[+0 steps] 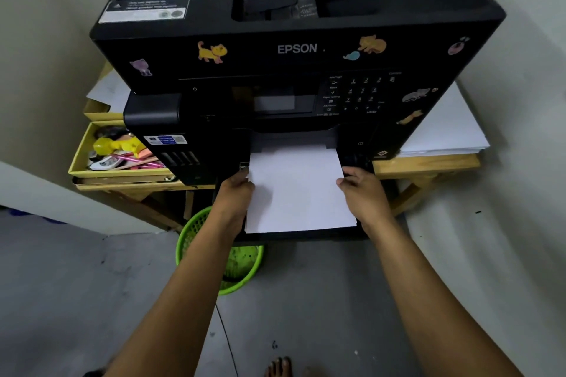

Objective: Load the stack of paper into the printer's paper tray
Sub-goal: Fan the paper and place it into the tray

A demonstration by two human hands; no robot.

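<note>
A black Epson printer (pixel 297 49) stands on a wooden table, covered in cat stickers. A white stack of paper (pixel 298 190) lies in the pulled-out black paper tray (pixel 303 236) at the printer's lower front, its far edge under the printer body. My left hand (pixel 235 196) grips the stack's left edge. My right hand (pixel 363 190) grips the right edge, thumb on top of the sheets.
A yellow box (pixel 122 150) of pens and small items sits left of the printer. More white paper (pixel 444 128) is piled on the wooden table (pixel 428 162) at right. A green basket (pixel 220 254) stands on the grey floor below the tray. My bare toes (pixel 278 367) show at the bottom.
</note>
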